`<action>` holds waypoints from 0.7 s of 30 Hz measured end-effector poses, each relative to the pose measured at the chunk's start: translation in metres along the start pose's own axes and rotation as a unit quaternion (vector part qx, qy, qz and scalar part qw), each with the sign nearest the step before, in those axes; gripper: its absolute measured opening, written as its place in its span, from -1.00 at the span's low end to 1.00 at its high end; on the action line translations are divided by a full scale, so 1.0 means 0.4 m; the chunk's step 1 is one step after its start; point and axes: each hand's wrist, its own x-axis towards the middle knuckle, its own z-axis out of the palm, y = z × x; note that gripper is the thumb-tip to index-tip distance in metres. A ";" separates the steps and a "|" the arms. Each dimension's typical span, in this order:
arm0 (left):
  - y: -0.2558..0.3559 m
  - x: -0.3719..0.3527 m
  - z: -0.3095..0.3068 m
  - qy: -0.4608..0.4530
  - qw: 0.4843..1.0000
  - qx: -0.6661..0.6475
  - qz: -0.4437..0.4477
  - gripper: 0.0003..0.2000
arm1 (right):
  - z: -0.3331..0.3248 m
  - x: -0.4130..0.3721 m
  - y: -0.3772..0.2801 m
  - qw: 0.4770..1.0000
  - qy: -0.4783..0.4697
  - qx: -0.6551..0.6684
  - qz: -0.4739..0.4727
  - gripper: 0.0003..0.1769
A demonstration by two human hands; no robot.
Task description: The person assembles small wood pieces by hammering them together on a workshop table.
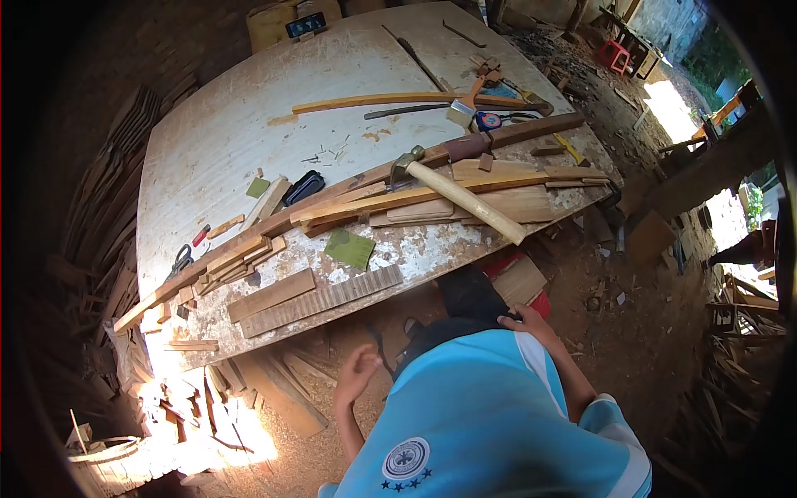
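My left hand [359, 371] hangs below the table's front edge, fingers loosely bent and apart, holding nothing. By my hip, my right hand [531, 322] is closed at the dark trousers [465, 296]; a small dark thing shows at its fingers, too small to name. On the worktable [207, 141], a hammer [465, 199] lies across long curved wooden strips [357, 209]. A green sandpaper square [349, 249] and two flat boards, one plain [272, 295] and one ridged [324, 300], lie near the front edge.
Farther back lie a brush [462, 112], a tape measure [488, 121], a black case [304, 188] and scissors [181, 261]. A phone [305, 26] stands at the far edge. Wood scraps [207, 407] cover the floor at left; a red stool [614, 56] is at upper right.
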 end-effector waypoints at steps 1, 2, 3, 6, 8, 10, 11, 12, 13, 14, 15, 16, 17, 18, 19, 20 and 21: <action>0.025 0.012 -0.005 0.033 0.999 -0.033 0.022 -0.66 | -0.010 -0.003 -0.018 1.000 0.000 -0.009 -0.003 -0.52; 0.046 0.027 -0.008 0.067 0.994 -0.067 0.047 -0.63 | -0.027 0.005 -0.024 0.998 -0.018 -0.051 -0.026 -0.55; 0.060 0.038 -0.009 0.066 0.992 -0.091 0.064 -0.62 | -0.049 0.015 -0.024 0.994 -0.037 -0.094 -0.050 -0.58; 0.093 0.072 0.006 0.071 0.981 -0.150 0.100 -0.61 | -0.153 0.026 -0.061 0.983 -0.090 -0.138 -0.083 -0.70; 0.115 0.106 0.038 0.074 0.978 -0.171 0.099 -0.64 | -0.220 0.067 -0.086 0.973 -0.078 -0.187 -0.110 -0.76; 0.164 0.144 0.087 0.096 0.980 -0.125 0.122 -0.75 | -0.274 0.127 -0.103 0.949 -0.027 -0.278 -0.149 -0.79; 0.189 0.174 0.116 0.099 0.978 -0.107 0.147 -0.77 | -0.293 0.163 -0.137 0.953 0.005 -0.257 -0.160 -0.79; 0.213 0.207 0.149 0.101 0.975 -0.090 0.174 -0.80 | -0.307 0.204 -0.184 0.956 0.039 -0.237 -0.171 -0.79; 0.233 0.247 0.186 0.117 0.972 -0.038 0.199 -0.81 | -0.325 0.250 -0.220 0.947 0.056 -0.239 -0.208 -0.79; 0.261 0.287 0.227 0.122 0.964 -0.017 0.237 -0.80 | -0.340 0.300 -0.241 0.937 0.072 -0.242 -0.241 -0.78; 0.294 0.325 0.271 0.125 0.956 0.007 0.264 -0.80 | -0.356 0.357 -0.250 0.928 0.053 -0.232 -0.287 -0.79; 0.324 0.357 0.314 0.131 0.948 0.029 0.290 -0.80 | -0.372 0.420 -0.246 0.916 0.030 -0.223 -0.334 -0.79; 0.348 0.383 0.349 0.145 0.944 0.029 0.296 -0.80 | -0.381 0.488 -0.230 0.912 0.031 -0.263 -0.312 -0.79; 0.369 0.408 0.384 0.163 0.939 0.028 0.302 -0.80 | -0.397 0.554 -0.218 0.906 0.030 -0.304 -0.294 -0.79; 0.379 0.440 0.415 0.185 0.933 0.030 0.306 -0.81 | -0.409 0.598 -0.204 0.890 0.038 -0.312 -0.331 -0.78; 0.362 0.473 0.437 0.219 0.928 0.035 0.299 -0.82 | -0.405 0.637 -0.178 0.874 0.046 -0.314 -0.369 -0.76; 0.339 0.500 0.456 0.252 0.926 -0.009 0.280 -0.84 | -0.401 0.680 -0.157 0.858 0.055 -0.312 -0.404 -0.75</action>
